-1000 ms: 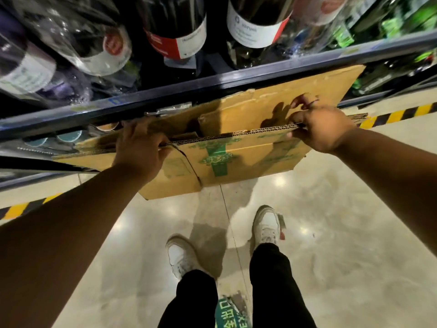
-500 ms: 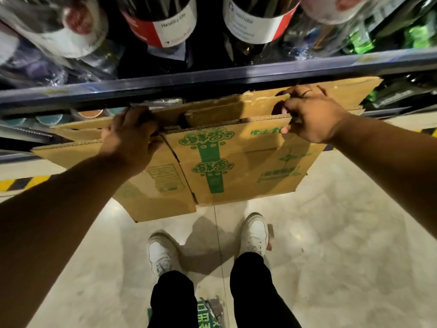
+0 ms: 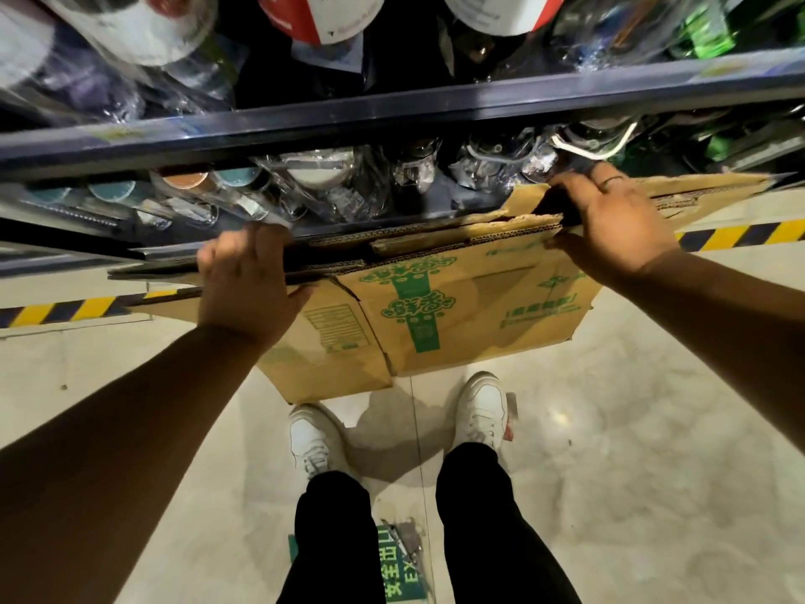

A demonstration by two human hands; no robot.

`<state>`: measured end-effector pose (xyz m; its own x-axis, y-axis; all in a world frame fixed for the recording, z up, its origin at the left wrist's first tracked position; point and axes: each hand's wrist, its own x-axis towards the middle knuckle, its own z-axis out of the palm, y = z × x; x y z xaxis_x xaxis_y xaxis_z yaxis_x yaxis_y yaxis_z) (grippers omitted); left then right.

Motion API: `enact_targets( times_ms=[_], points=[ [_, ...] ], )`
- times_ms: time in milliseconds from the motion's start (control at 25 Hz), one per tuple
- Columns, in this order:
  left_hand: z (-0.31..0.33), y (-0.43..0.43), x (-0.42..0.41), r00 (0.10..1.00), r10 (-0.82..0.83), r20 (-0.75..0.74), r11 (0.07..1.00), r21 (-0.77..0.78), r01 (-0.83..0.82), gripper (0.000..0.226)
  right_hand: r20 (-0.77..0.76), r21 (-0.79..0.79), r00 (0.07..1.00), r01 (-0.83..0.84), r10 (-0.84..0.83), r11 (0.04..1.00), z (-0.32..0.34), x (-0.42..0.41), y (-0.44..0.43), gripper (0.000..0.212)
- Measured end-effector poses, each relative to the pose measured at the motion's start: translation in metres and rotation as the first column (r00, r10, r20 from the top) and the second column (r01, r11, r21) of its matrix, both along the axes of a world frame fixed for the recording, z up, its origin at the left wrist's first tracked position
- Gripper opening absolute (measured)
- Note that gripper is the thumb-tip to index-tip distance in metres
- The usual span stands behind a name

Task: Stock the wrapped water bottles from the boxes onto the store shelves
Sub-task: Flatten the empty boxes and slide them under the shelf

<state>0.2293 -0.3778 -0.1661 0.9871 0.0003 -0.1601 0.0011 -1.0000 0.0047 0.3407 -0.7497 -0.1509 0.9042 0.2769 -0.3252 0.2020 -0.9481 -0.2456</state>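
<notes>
A flattened brown cardboard box [image 3: 440,316] with green print hangs upright in front of the shelves, above my feet. My left hand [image 3: 244,289] grips its top edge at the left, fingers curled over the cardboard. My right hand [image 3: 610,224] grips the top edge at the right, a ring on one finger. Plastic-wrapped bottles [image 3: 331,185] stand on the lower shelf just behind the box. More wrapped bottles [image 3: 130,32] with white and red labels fill the upper shelf.
A dark shelf rail [image 3: 392,119] runs across the view above the box. A yellow-and-black striped strip [image 3: 740,235] marks the floor along the shelf base. My white shoes [image 3: 479,407] stand on the pale tiled floor, a green floor sticker [image 3: 396,564] between my legs.
The box has been pulled back and lower from the shelf, uncovering the wrapped bottles on the lower shelf. Both hands keep their grip on its top edge.
</notes>
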Motion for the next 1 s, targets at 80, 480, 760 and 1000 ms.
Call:
enact_targets(
  times_ms=[80,480,760,1000],
  points=[
    [0.005,-0.001,0.009,0.989,0.014,-0.148,0.999,0.044,-0.007,0.069,0.14,-0.081,0.99,0.016,-0.004,0.997,-0.002,-0.014,0.001,0.048],
    [0.03,0.005,-0.001,0.984,-0.061,-0.17,0.997,-0.051,0.053,0.034,0.01,-0.159,0.99,-0.136,0.139,0.978,0.015,-0.03,-0.008,0.039],
    [0.135,0.054,-0.025,0.963,-0.168,-0.21,0.981,-0.136,0.141,0.034,-0.064,-0.076,0.987,-0.152,0.147,0.986,0.126,-0.055,0.025,0.048],
    [0.286,0.104,-0.095,0.983,-0.06,-0.171,0.992,-0.122,0.039,0.035,-0.073,-0.07,0.961,-0.272,0.267,0.96,0.27,-0.085,0.08,0.051]
  ],
)
